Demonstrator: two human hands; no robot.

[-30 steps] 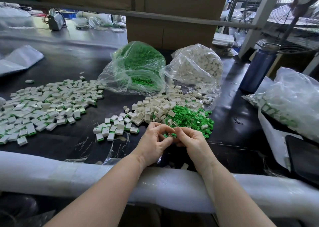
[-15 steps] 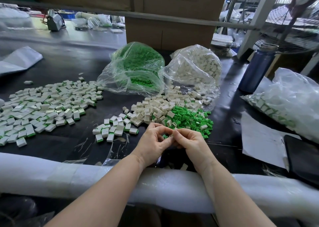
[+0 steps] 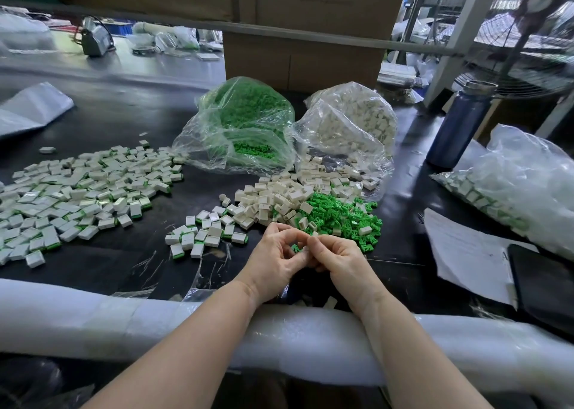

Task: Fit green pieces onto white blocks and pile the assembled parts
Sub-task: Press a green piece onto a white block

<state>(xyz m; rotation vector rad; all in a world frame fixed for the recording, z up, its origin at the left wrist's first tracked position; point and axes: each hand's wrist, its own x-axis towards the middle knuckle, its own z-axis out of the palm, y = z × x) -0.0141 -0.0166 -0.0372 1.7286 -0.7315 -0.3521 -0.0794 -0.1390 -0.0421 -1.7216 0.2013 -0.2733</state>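
Nearest: white foam-wrapped rail (image 3: 93, 312) along the surface's edge, both forearms resting across it.

Left hand (image 3: 275, 262) and right hand (image 3: 338, 262) meet fingertip to fingertip just above the black surface (image 3: 124, 265). Both grips are curled and pinching. A green piece (image 3: 295, 248) shows between them at the left fingertips; a sliver of white at the right fingertips is probably the block it mates with, but it is too hidden to say for certain. Judged step: pressing one piece onto one block.

Just beyond the hands: small pile of assembled parts (image 3: 205, 233), white with green edges. To its right, loose white blocks (image 3: 273, 197) touching a heap of loose green pieces (image 3: 338, 219). Plenty of both still unassembled.

Far left: large spread of assembled parts (image 3: 77, 191), so a good share is done.

Behind: clear bag of green pieces (image 3: 242, 129) and clear bag of white blocks (image 3: 351, 126), both well filled. Judged: much work remains; supply far exceeds output.

Right side: bag of what look like finished parts (image 3: 512, 188), paper sheet (image 3: 466, 253), dark tablet-like slab (image 3: 546, 281), blue bottle (image 3: 459, 122). Cardboard boxes (image 3: 304, 20) at the back.

Writing: faint print on the box and marks on the paper, neither readable. No brands seen.
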